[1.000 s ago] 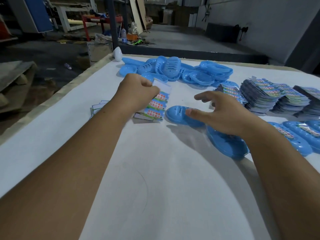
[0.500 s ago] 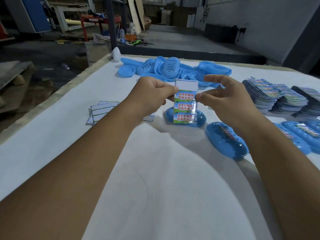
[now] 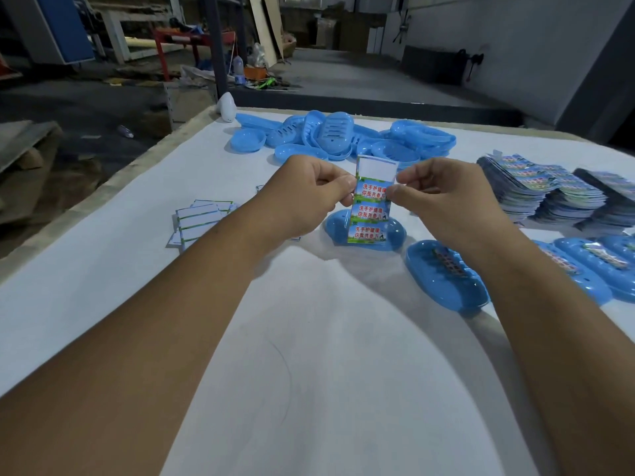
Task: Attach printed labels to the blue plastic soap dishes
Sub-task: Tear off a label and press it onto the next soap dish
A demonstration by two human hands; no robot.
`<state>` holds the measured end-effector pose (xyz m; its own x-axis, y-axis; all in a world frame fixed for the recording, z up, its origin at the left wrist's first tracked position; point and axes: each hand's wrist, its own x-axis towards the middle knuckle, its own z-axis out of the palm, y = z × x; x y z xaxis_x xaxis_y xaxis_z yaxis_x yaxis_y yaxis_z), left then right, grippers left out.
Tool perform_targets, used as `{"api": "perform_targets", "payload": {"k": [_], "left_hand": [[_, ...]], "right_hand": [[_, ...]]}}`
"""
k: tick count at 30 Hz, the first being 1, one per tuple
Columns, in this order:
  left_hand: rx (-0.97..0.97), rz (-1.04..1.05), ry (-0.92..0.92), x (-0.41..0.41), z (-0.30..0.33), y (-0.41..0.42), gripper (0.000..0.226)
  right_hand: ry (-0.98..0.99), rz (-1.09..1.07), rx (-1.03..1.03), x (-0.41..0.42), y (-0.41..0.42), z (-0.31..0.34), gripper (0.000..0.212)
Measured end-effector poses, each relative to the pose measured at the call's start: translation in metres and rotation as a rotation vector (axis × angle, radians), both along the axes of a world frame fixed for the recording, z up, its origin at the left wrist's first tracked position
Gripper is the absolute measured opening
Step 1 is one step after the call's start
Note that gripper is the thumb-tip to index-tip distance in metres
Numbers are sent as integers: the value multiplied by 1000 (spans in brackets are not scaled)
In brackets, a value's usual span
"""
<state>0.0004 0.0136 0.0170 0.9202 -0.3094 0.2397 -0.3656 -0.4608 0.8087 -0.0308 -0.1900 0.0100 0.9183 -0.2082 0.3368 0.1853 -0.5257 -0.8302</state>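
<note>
White table cover (image 3: 103,269), white plastic piece (image 3: 226,106) at far corner, red metal frame (image 3: 171,39), clear bottle (image 3: 237,65)

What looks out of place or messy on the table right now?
Nothing looks damaged or spilled. The unlabelled soap dishes lie in a jumbled heap at the far edge, and used backing sheets lie loosely fanned on the left.

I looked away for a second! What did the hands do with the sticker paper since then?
The left hand lifted the label strip off the table and brought it up over the blue soap dish. The right hand, which had hovered open near that dish, came over and pinched the strip's other edge. Both hands now hold it upright. The dish, the pile of dishes and the label stacks stayed put.
</note>
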Motion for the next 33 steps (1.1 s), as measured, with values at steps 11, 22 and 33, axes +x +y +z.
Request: {"api": "perform_targets", "payload": {"k": [11,22,33], "left_hand": [[-106,-39,-47,-2,-7,-7,19],[-63,-4,-97,-2,-6,-9,20],[183,255,-204,4,-6,0,21]], "right_hand": [[-54,154,-75,-13,15,4,17],[-5,108,-56,-14,19,6,17],[79,76,-31,-10,9,5,26]]}}
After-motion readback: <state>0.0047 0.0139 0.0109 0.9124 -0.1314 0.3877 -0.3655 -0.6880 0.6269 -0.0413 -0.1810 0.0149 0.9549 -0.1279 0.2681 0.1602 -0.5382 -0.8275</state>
